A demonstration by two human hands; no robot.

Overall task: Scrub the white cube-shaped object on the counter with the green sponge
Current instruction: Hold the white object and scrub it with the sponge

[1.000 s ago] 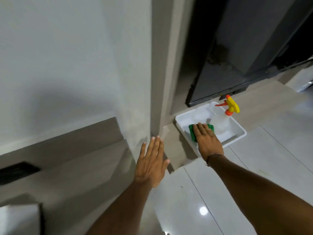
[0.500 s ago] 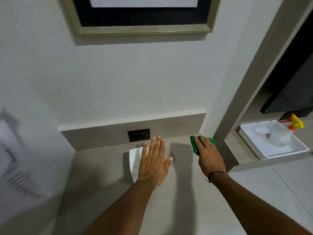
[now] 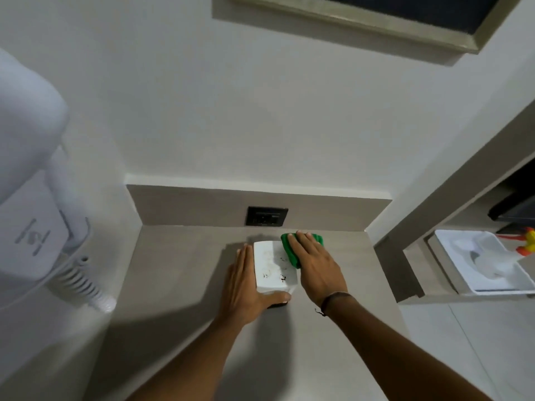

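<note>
A white cube (image 3: 273, 267) with dark scribbles on its top stands on the grey counter (image 3: 179, 273), near the back wall. My left hand (image 3: 246, 285) clasps its left side, thumb wrapped round the near face. A green sponge (image 3: 292, 250) lies under my right hand (image 3: 314, 264), which presses it flat onto the cube's right top edge. Most of the sponge is hidden beneath the fingers.
A black wall socket (image 3: 267, 216) sits just behind the cube. A white wall-mounted hair dryer with a coiled cord (image 3: 84, 282) hangs at the left. To the right, a lower shelf holds a white tray (image 3: 492, 289) with a spray bottle (image 3: 498, 256).
My right hand carried the sponge from the tray over to the cube's top. My left hand moved onto the cube's left side. The view swung left towards the counter.
</note>
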